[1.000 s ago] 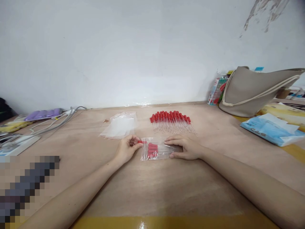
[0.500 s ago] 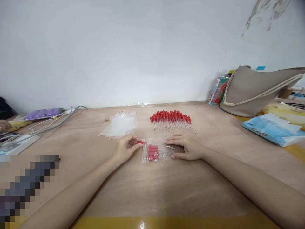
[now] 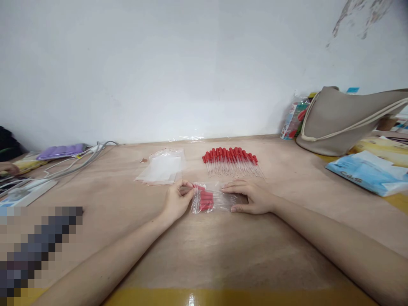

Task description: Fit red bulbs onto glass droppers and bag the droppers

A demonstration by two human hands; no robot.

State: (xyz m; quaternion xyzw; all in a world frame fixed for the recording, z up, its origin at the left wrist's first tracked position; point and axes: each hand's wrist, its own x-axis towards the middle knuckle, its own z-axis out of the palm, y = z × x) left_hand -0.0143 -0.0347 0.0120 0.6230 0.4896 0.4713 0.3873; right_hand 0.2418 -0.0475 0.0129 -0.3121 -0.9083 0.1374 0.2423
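A clear zip bag (image 3: pixel 219 205) lies flat on the table, its mouth to the left, with several red-bulbed droppers (image 3: pixel 206 200) side by side inside. At the mouth, the pinched fingers of my left hand (image 3: pixel 179 197) are on the bulb end of one more dropper (image 3: pixel 199 187), which lies along the bag's far edge. My right hand (image 3: pixel 251 197) holds the bag's right end, fingers on the far edge and thumb on the near edge. Beyond the bag is a fanned row of red-bulbed droppers (image 3: pixel 231 156). Left of that row lies a stack of empty zip bags (image 3: pixel 164 168).
A grey bag (image 3: pixel 331 123), a clear plastic package (image 3: pixel 293 119) and a blue tissue pack (image 3: pixel 360 172) stand or lie at the right. On the left are cables (image 3: pixel 86 161), a power strip (image 3: pixel 38 192), a purple item (image 3: pixel 62 151) and another person's hand (image 3: pixel 9 168). A wall closes the back.
My left hand has moved right, and the dropper at its fingertips has slid further into the bag. My right hand has stayed on the bag's right end.
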